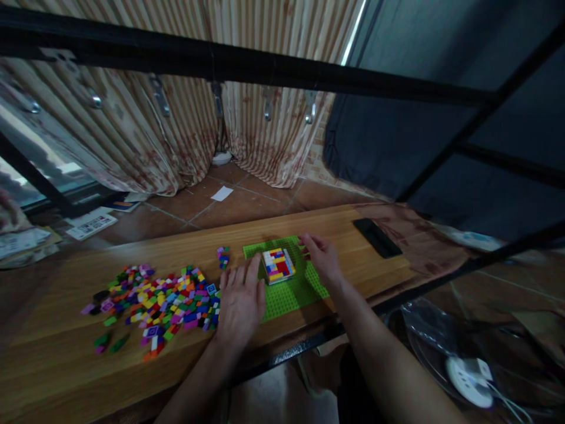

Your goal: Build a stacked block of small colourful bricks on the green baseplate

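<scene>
A green studded baseplate lies on the wooden tabletop in front of me. On it sits a low square block build, its top a patchwork of red, yellow, white and blue bricks. My left hand rests palm down at the plate's left edge, fingers stretched out, between the build and a big heap of loose bricks. Over the plate's right side is my right hand, its fingers loosely bent and apart; I see nothing in them. A few small bricks lie beyond my left fingertips.
A black phone lies at the table's right end, near a brown cloth. A dark metal bar with hooks crosses above the table. Papers lie on the floor at left; a white power strip is at lower right.
</scene>
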The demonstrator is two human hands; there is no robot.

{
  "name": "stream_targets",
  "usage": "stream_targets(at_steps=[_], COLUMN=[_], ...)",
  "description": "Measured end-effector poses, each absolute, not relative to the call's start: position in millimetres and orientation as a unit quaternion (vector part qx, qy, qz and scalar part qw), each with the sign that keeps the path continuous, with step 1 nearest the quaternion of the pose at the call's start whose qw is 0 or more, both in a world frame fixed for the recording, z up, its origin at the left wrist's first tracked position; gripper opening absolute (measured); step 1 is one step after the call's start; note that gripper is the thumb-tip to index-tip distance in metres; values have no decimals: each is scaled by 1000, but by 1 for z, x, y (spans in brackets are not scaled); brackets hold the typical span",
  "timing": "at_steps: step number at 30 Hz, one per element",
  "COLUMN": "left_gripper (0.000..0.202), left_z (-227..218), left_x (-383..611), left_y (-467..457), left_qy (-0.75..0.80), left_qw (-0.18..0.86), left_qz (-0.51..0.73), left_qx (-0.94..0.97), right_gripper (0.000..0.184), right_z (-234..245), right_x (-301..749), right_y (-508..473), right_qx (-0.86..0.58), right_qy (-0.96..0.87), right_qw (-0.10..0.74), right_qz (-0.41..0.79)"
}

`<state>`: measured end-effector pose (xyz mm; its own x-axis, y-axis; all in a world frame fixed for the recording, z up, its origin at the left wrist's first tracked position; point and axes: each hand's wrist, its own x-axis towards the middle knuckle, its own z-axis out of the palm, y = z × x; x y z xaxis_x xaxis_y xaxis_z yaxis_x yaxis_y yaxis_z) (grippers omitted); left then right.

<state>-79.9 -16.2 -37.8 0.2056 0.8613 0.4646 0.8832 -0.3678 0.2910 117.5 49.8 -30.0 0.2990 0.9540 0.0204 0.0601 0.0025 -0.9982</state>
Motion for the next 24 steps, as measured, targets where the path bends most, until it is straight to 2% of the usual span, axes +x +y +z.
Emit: stream_targets(at_steps=[3, 7, 12, 17, 24], left_gripper=[47, 47, 45, 44, 38], left_z=[-40, -45, -46, -39, -21], left_x=[-91, -98, -96, -104, -139], left_y=[-8, -2, -3, -1, 6], left_qy=[-577, -594, -587, -596, -637], left_qw=[-24, -99, -134, -133, -120], left_qz=[-340, -389, -397, -410, -461], left_qx=[-742, -698, -692, -677, -606], right_gripper=[42, 34, 45, 38, 39], right_z=[-31, -31, -26, -30, -39], right_x=[117, 113, 103, 103, 119], right_y=[49, 41, 35, 40, 47], right_qx=[-563, -517, -449, -470, -472], right_qy=[-488, -619, -760, -762, -747], right_qw=[546, 489, 402, 361, 349], right_qz=[382, 332, 242, 260, 313])
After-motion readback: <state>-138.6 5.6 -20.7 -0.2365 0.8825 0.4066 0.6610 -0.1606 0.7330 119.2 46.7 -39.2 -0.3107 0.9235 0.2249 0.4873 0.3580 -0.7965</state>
